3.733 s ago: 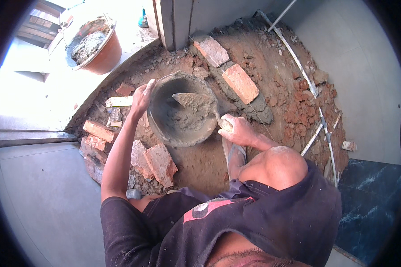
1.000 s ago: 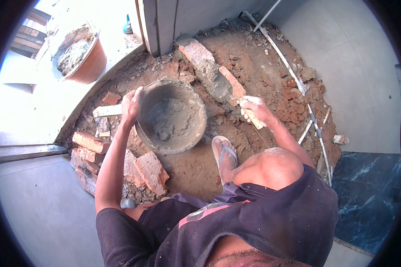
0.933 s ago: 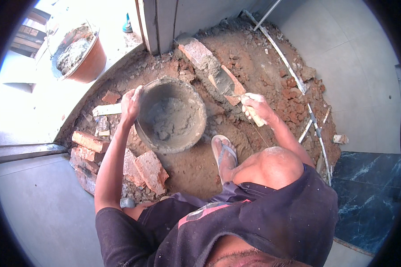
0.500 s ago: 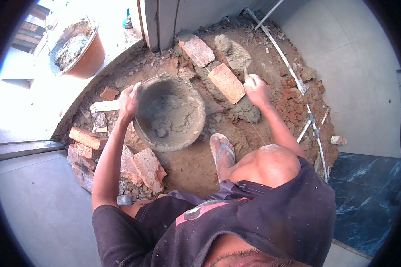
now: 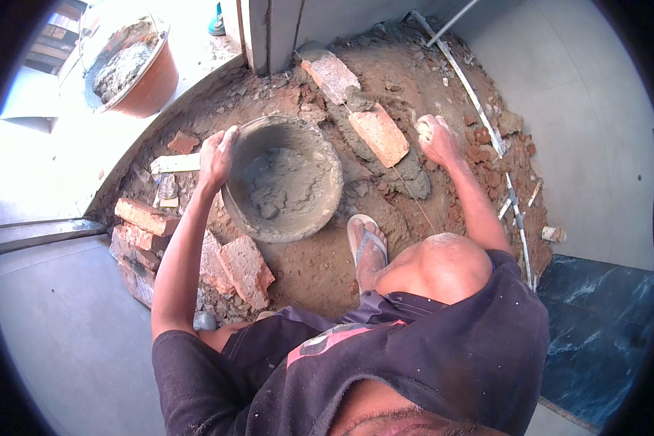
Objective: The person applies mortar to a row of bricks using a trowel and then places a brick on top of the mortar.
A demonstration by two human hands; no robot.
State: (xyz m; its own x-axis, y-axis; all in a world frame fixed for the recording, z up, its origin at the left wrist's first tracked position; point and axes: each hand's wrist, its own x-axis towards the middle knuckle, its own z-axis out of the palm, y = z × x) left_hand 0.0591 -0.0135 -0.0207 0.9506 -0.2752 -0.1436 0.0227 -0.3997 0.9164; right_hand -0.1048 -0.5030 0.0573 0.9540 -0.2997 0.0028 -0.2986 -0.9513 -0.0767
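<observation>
A round, mortar-crusted basin (image 5: 291, 233) holds lumpy, wet grey mortar (image 5: 280, 182); at its ten o'clock rim, the fingers of the left hand (image 5: 216, 158) are clamped on. At two o'clock, the fingers of the right hand (image 5: 439, 139) curl tightly round a pale trowel handle (image 5: 422, 131), the blade too blurred to trace. Between, a rough orange brick (image 5: 379, 135) lies on mortar. Farther out at ten o'clock, an orange bucket (image 5: 156, 86) holds thick grey mix; chipped, stacked bricks (image 5: 147, 216) sit toward eight.

A building site: rubble-strewn bare earth (image 5: 305, 280), 2 bricks (image 5: 378, 135) bedded in mortar (image 5: 412, 181), an orange bucket (image 5: 155, 86) nearby.
</observation>
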